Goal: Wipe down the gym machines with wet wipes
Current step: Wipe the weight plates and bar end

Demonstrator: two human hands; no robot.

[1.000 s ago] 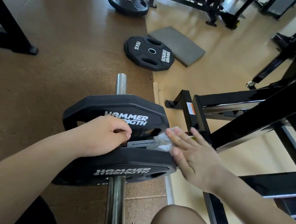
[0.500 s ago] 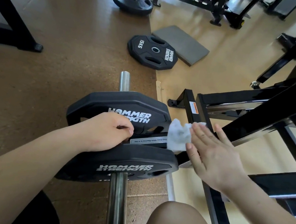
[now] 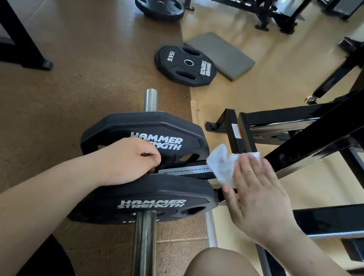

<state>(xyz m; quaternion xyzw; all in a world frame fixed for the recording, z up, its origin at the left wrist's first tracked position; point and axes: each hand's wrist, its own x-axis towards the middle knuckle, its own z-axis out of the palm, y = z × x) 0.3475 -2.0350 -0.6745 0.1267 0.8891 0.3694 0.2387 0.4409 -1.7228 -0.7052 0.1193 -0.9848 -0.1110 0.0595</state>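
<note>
- Machine frame point(image 3: 313, 120): black tubing across the right half of the frame. One arm runs left into the gap between two loaded plates.
- Far plate point(image 3: 146, 129) and near plate point(image 3: 159, 194): upright on the steel sleeve point(image 3: 143, 246), centre of frame, unmoved.
- Left grip point(image 3: 127, 161): fingers curled into the gap over the near plate's rim, steadying it as before.
- Right grip point(image 3: 258, 197): flat, fingers straight, pressing the wet wipe point(image 3: 221, 164) onto the arm, centre right.
- Wet wipe: a second ago it was in the gap. It has now shifted right, clear of the plates. Judgement: the section between the plates is covered and the stroke proceeds outward along the arm.
</note>
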